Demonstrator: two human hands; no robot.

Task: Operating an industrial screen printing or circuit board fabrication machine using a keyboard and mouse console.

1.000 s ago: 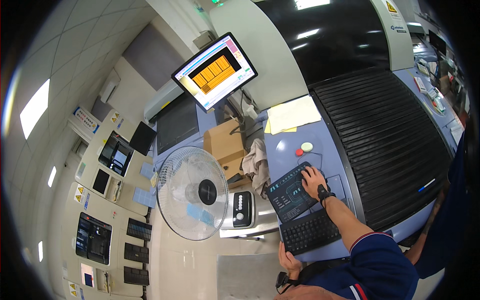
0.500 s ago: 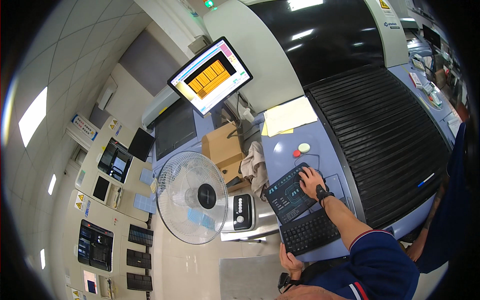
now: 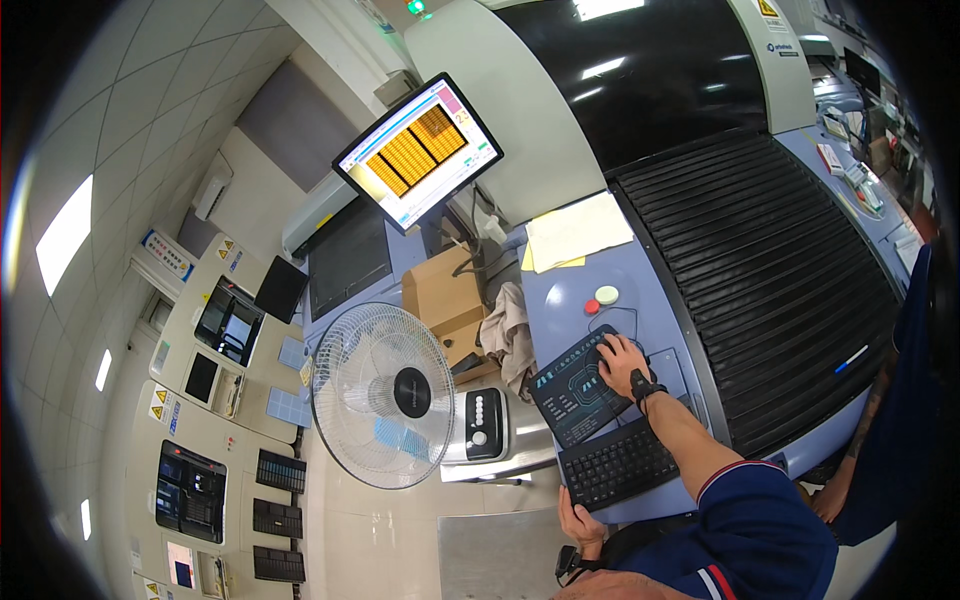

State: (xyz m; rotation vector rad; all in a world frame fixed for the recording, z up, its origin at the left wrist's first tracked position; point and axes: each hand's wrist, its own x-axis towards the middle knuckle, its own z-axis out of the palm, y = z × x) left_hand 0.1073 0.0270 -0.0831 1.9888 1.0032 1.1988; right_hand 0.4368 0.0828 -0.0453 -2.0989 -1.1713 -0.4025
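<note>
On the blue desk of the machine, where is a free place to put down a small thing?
The blue desk is bare between the yellow papers and the two round buttons. Lower down it is crowded: the right hand on the dark mouse pad, the black keyboard, and the left hand at the desk's front edge.

Black keyboard [image 3: 620, 465], dark mouse mat [image 3: 578, 390] with teal markings, white fan [image 3: 382, 393] with black hub, yellow paper sheets [image 3: 578, 232], orange grid on monitor [image 3: 418, 152], navy sleeve [image 3: 752, 527] with red-white trim.

Bright overhead panels, glare on black hood [image 3: 640, 70], fisheye-bent, dark rim.
</note>
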